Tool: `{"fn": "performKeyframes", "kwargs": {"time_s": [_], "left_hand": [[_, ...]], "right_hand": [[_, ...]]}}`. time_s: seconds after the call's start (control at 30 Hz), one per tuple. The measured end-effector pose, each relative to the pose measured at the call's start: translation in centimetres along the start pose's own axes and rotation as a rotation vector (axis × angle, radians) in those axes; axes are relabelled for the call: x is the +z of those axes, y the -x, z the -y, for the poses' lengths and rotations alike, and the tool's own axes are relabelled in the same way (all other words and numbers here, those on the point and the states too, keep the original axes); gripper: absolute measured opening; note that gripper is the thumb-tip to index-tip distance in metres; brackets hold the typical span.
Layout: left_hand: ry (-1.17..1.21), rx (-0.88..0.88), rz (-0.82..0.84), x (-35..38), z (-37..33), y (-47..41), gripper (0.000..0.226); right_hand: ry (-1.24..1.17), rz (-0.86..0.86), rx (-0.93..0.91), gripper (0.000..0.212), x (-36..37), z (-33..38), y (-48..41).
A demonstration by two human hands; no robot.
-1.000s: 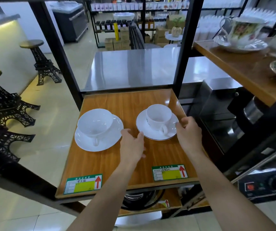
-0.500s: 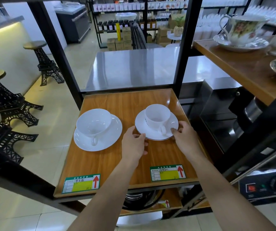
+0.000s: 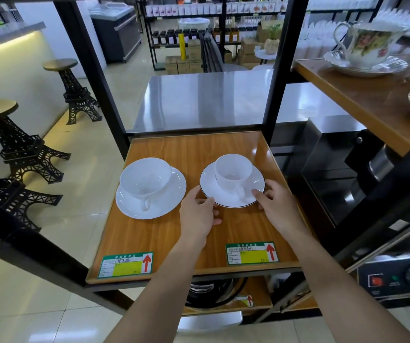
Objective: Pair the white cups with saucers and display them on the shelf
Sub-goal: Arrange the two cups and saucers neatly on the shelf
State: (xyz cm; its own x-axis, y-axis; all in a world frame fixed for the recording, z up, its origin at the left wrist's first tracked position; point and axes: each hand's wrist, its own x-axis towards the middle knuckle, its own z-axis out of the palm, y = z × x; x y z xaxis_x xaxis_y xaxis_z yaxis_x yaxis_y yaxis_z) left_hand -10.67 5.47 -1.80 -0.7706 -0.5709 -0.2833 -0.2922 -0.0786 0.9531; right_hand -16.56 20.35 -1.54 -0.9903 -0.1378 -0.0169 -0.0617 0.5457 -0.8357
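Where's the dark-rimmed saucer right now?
The dark-rimmed saucer sits on the right half of the wooden shelf, a white cup on it, left hand and right hand at its near edge.

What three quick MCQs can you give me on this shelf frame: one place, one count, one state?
1. Where does the dark-rimmed saucer sit on the wooden shelf?
A. Right of the plain white saucer
B. Left of it
C. Stacked on it

2. How many green and yellow price labels are on this shelf's front edge?
A. One
B. Two
C. Four

3. What are the hands doing?
A. Lifting a cup by its handle
B. Resting on the price labels
C. Touching opposite edges of the dark-rimmed saucer

Answers:
1. A, the plain white saucer lies to its left, apart from it.
2. B, the left label and the right label.
3. C, the left hand and the right hand meet its near rim, with the small cup standing on it.
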Motion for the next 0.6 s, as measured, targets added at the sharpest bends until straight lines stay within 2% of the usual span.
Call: {"fn": "performKeyframes", "kwargs": {"time_s": [0.6], "left_hand": [[-0.006,0.039,-0.005,-0.68,-0.01,0.5,0.051]], "right_hand": [[0.037,0.056,-0.017,0.051,0.11,-0.44,-0.03]]}}
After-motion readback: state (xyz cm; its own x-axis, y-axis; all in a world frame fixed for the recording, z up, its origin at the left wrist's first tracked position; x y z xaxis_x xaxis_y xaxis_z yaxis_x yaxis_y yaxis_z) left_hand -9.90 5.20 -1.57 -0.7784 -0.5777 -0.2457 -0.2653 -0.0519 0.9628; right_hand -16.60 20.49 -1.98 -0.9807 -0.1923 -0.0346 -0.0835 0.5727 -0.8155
